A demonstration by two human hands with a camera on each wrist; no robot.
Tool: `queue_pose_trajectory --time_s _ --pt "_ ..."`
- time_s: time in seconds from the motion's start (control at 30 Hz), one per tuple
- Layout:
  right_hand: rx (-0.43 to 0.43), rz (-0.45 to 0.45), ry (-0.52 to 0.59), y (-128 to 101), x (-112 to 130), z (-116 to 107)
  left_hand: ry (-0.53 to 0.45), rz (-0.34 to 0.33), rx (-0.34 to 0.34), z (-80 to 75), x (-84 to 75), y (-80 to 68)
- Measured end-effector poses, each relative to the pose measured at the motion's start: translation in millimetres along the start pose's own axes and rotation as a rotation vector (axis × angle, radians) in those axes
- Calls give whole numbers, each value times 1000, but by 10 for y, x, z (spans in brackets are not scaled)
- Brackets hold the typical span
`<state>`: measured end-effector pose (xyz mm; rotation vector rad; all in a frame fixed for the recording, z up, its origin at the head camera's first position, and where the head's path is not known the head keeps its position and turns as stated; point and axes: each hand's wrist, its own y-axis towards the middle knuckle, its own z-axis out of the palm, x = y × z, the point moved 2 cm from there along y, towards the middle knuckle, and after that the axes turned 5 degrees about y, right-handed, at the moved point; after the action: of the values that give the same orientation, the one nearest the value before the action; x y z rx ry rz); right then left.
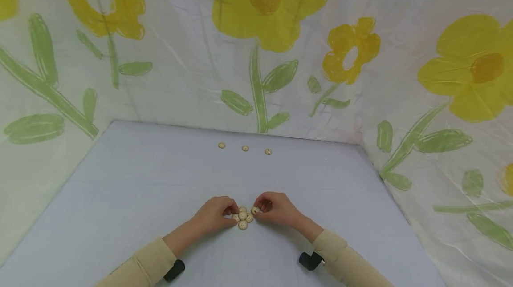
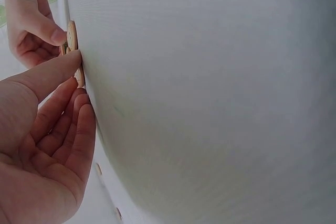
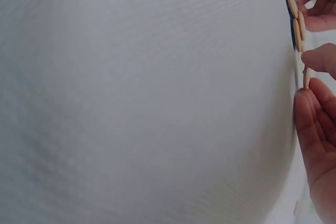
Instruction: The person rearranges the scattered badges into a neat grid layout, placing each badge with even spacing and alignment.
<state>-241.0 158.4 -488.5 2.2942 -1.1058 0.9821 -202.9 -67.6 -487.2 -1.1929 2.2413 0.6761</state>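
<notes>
Near the table's front, several round tan discs with small dark marks lie in a tight cross-shaped cluster, one disc (image 1: 242, 216) in the middle overlapping those around it. My left hand (image 1: 216, 214) is at the cluster's left side and pinches its left disc (image 1: 236, 218) between thumb and fingers. From the other side, my right hand (image 1: 278, 209) holds a separate disc (image 1: 255, 210) by its edges, close beside the cluster's right disc (image 1: 250, 218). Seen from the right wrist, the cluster (image 3: 297, 24) is low, with discs stacked on one another, and the right fingertips (image 3: 303, 95) rest near the cloth.
Three more discs, a left one (image 1: 221, 145), a middle one (image 1: 245, 148) and a right one (image 1: 268, 151), lie spaced out near the table's back edge. A pale cloth (image 1: 160, 162) covers the table. Flower-painted curtains (image 1: 180, 78) stand around its back and sides.
</notes>
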Motion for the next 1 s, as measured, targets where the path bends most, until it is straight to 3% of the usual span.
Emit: queue_pose_trajectory --time_s 0.63,1.0 --pt "-75 118 115 -17 -99 49 0 -46 25 5 -41 -6" --pt "-136 169 188 23 -125 41 -2 -33 21 -13 -46 -5"
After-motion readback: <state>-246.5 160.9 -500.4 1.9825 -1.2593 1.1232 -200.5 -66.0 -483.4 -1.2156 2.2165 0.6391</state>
